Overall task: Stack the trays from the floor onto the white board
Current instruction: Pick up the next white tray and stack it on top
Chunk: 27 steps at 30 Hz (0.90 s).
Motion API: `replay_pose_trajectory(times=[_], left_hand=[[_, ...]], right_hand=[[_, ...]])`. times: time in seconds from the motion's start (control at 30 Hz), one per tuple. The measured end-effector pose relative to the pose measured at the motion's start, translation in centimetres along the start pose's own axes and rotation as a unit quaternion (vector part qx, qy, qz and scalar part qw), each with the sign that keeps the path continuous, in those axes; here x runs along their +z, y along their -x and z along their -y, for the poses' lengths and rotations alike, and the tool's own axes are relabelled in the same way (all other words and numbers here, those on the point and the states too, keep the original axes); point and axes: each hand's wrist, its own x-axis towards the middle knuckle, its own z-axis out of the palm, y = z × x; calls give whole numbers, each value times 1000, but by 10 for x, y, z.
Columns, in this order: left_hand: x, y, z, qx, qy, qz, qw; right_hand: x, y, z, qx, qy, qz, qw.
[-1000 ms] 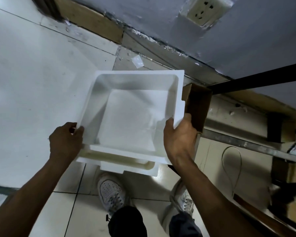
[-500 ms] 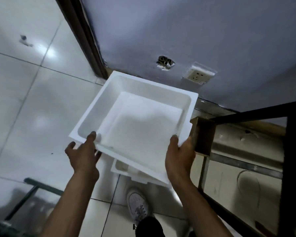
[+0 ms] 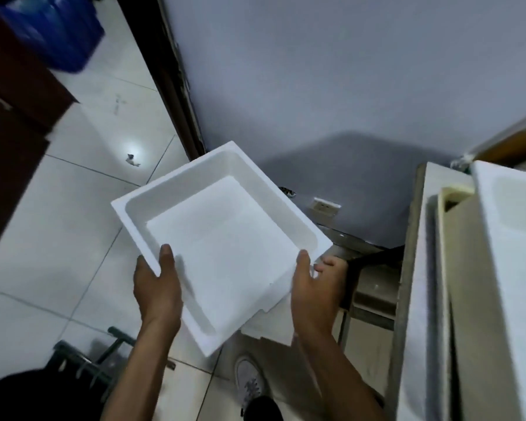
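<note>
I hold a square white foam tray [image 3: 225, 238] in the air, tilted, above the tiled floor. My left hand [image 3: 157, 287] grips its near left rim with the thumb inside. My right hand [image 3: 315, 287] grips its near right edge. Below the tray a corner of another white tray [image 3: 268, 328] shows on the floor. At the right edge stands the white board [image 3: 416, 299], with white and cream trays [image 3: 504, 238] stacked on it.
A grey wall with a socket [image 3: 325, 206] rises straight ahead. A dark door frame [image 3: 176, 95] runs up on the left, with a blue container [image 3: 52, 31] and a dark cabinet [image 3: 9, 123] beyond. A green metal frame [image 3: 104, 357] lies by my left forearm. My shoe [image 3: 251, 381] is below.
I have lifted the tray off the floor stack and raised it while my view swung up and right. The white board with its stacked trays has come into view on the right.
</note>
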Motion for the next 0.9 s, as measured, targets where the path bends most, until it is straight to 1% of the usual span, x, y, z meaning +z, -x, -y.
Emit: replay_pose_trajectory(times=[0.07,0.13,0.17,0.23,0.3,0.4,0.47,0.57,0.73,0.9], left_hand=[[-18,3,-23,25,3,26,999],[-32,11,-52,47,0,50,998],[-38,16,-66,59,-6,58,997],[-48,27,-92,88,-28,78,993],[-59,42,-116,111,-52,99,988],[-72,71,-153,140,-64,111,982],[-78,97,-177,142,-67,103,982],[-78,137,-206,120,-53,83,988],[-58,198,-228,143,-26,89,985],[-23,253,-232,136,-21,141,980]], right_hand=[[-19,-7,27,-3,-7,-10,1000],[-39,-11,54,-43,15,3,999],[-47,-11,66,-65,22,26,997],[-63,-6,88,-81,15,97,992],[-80,3,107,-106,39,156,981],[-110,13,133,-157,71,193,966],[-136,16,147,-188,73,208,957],[-180,18,168,-214,64,219,950],[-256,17,185,-228,30,187,955],[-333,6,179,-222,-5,152,963]])
